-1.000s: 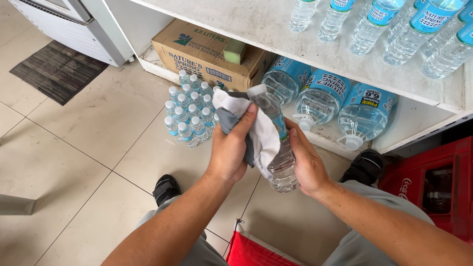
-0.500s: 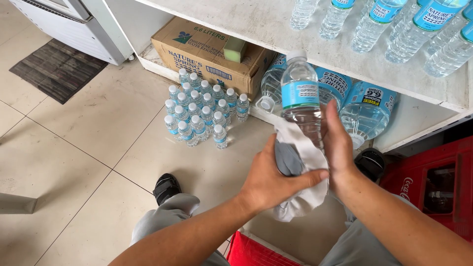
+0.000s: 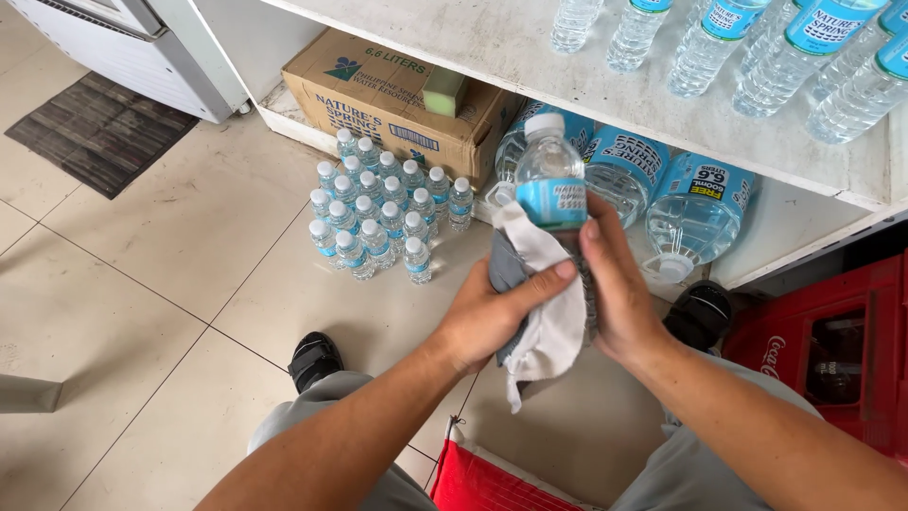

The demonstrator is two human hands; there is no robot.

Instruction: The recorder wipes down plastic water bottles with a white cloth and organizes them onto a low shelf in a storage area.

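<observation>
Between my two hands stands a small clear plastic water bottle with a white cap and blue label [image 3: 551, 189], upright, its lower half wrapped in a white and grey cloth [image 3: 541, 312]. My left hand [image 3: 492, 317] is closed around the cloth, thumb stretched across the front of it, pressing the fabric against the bottle's body. My right hand [image 3: 619, 293] is curled shut on the far side of the bottle, fingertips [image 3: 591, 232] resting just under the label, palm behind the cloth. Only cap, neck and label show above my fingers.

I judge this to be the wiping step, with the lower body under the cloth and the top part uncovered. By my reckoning, going on would call for a steady right-hand hold while the left slides the cloth without tipping the bottle.

Beyond my fingertips, a pack of small capped water bottles [image 3: 383, 213] sits on the tiled floor [image 3: 170, 284], near a brown cardboard box [image 3: 378, 95]. Large blue-labelled water jugs [image 3: 690, 203] lie under a white shelf [image 3: 530, 47].
</observation>
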